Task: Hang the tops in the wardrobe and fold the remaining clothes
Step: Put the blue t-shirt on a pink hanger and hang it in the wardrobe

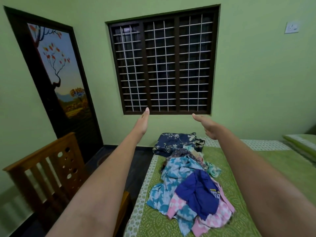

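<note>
Two bare arms stretched forward mid-frame, left hand (pixel 143 123) and right hand (pixel 206 126) flat-fingered, holding nothing, clothes pile (pixel 188 182) below on green bed (pixel 266 177), long axis running lower frame toward window (pixel 164 60).

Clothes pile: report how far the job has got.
Done: nothing visible; no wardrobe or hung top shows. In hand: nothing; left hand and right hand are open, raised above the bed. Left: the whole clothes pile lies unsorted, the blue top uppermost.
</note>
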The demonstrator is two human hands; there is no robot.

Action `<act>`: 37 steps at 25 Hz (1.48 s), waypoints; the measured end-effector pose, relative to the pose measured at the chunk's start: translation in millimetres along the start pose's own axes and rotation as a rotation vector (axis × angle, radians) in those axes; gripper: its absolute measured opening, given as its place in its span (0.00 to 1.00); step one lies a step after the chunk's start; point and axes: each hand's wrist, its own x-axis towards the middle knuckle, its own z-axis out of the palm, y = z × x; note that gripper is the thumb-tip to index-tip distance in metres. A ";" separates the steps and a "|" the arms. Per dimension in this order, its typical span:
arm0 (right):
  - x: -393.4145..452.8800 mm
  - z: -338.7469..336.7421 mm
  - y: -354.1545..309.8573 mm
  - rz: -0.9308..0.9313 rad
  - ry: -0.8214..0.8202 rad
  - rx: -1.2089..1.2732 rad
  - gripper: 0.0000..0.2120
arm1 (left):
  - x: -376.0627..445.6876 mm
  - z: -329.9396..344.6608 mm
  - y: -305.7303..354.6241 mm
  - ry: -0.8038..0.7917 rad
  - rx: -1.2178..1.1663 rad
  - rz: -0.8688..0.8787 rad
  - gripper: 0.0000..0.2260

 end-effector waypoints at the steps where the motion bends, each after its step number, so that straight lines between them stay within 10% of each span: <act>1: 15.1 -2.8 -1.8 0.015 -0.006 -0.001 0.41 | 15.9 3.2 1.3 0.001 0.003 -0.005 0.30; 8: 129.4 -31.7 -1.3 0.048 -0.013 0.017 0.39 | 133.6 51.7 -20.2 -0.003 -0.001 -0.090 0.32; 19: 262.2 -41.7 244.3 0.532 0.109 -0.144 0.10 | 241.5 207.7 -239.2 -0.307 0.149 -0.407 0.26; 27: 317.4 -7.3 437.0 0.717 0.109 -0.235 0.17 | 229.4 322.0 -432.4 -0.575 0.312 -0.661 0.26; 32: 331.1 13.3 487.2 0.601 0.293 -0.054 0.41 | 221.8 347.8 -482.3 -0.676 0.349 -0.693 0.27; 37: 327.9 31.8 479.0 0.634 -0.101 -0.011 0.08 | 217.4 354.9 -479.2 -0.689 0.380 -0.621 0.24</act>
